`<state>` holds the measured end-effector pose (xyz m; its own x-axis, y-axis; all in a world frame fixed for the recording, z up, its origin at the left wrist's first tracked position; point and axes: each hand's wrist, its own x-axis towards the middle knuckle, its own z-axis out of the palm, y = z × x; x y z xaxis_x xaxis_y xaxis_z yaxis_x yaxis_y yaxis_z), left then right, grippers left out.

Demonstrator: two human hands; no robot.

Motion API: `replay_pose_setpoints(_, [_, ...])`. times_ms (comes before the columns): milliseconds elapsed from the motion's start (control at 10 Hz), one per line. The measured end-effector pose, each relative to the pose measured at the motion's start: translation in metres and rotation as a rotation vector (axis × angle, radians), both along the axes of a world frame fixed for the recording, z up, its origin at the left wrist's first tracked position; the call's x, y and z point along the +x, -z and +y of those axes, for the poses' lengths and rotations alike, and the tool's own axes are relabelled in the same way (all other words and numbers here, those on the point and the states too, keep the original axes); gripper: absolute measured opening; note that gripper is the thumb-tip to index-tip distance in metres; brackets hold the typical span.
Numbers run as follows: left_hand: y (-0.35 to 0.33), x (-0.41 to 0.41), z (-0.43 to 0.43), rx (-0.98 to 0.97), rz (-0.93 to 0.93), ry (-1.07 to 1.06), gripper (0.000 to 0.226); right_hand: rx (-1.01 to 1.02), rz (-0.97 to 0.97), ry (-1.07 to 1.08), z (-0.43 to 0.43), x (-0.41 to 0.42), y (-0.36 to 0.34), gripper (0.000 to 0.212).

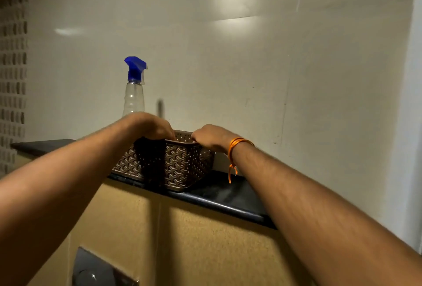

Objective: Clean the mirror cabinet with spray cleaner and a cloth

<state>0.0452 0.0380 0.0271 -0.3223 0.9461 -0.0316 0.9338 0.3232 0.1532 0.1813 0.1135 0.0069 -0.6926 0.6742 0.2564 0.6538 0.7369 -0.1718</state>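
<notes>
While the mirror cabinet itself lies outside the head view, the spray bottle (134,98) stands upright at the back of the dark counter (228,196), close to the pale tiled wall (228,69). Its blue trigger head (135,67) is uppermost and its base is hidden behind the left hand (151,127). How much liquid the clear body holds cannot be told. No hand touches the bottle.

Just in front of it sits a brown latticed basket (182,167), near the counter's front edge. The left hand grasps the basket's near-left rim with fingers curled over it. The right hand (212,137), which has an orange thread (237,144) tied at the wrist, grasps the right rim in the same way. A dark patch (149,160) hangs down the basket's side under the left hand. Whether it is the cloth or only shadow cannot be told, and the basket's contents are not visible.

Hazards, as judged from this arrangement:
- **Knocking the bottle over.** It is tall and narrow and stands just behind the left knuckles. If the basket is lifted or tilted backward, the hand or the rim could tip it against the wall or off the counter.
- **Dropping the basket.** The counter is narrow, so pulling the basket forward takes it past the edge early. An uneven grip could then let it tip and spill whatever it holds.
- **Snagging the thread.** Its loose end could catch on the lattice.
</notes>
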Motion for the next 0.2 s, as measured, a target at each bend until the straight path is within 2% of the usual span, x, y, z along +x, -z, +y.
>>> replay_pose_setpoints(100, [0.0052,-0.0044,0.0008,0.177,-0.003,0.021,0.027,-0.030,0.154,0.007,0.0045,0.0076,0.0103,0.038])
replay_pose_setpoints(200, [0.0087,-0.0047,-0.0027,0.365,0.066,0.003,0.028,0.035,0.270,-0.095,-0.0021,0.0173,0.0172,0.037])
